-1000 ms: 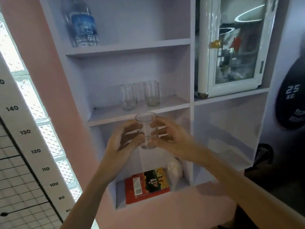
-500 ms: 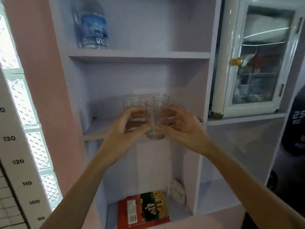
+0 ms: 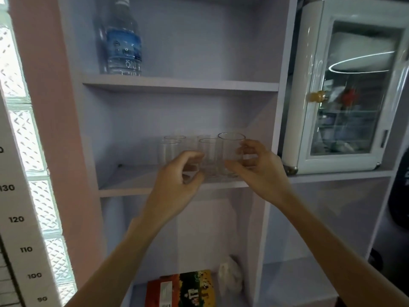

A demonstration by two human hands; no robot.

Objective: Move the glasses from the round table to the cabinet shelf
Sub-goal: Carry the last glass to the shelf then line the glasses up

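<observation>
A clear glass [image 3: 231, 151] stands at the right end of the middle cabinet shelf [image 3: 132, 183], its base at the shelf's front edge. My right hand [image 3: 259, 167] grips it from the right with thumb and fingers. My left hand [image 3: 177, 176] hovers just left of it, fingers curled and apart, holding nothing. Two more clear glasses, one at the left [image 3: 169, 150] and one in the middle [image 3: 208, 152], stand on the same shelf behind my hands; further rims show faintly behind them.
A water bottle [image 3: 122, 41] stands on the shelf above. A white glass-door mini fridge [image 3: 345, 96] fills the compartment to the right. Below lie a red and yellow book [image 3: 181, 289] and a white bag [image 3: 230, 278]. A height chart [image 3: 17, 218] hangs at the left.
Both hands carried the glass up and right onto the middle shelf. My left hand has let go of it; my right hand still holds it. The view has moved closer to the cabinet.
</observation>
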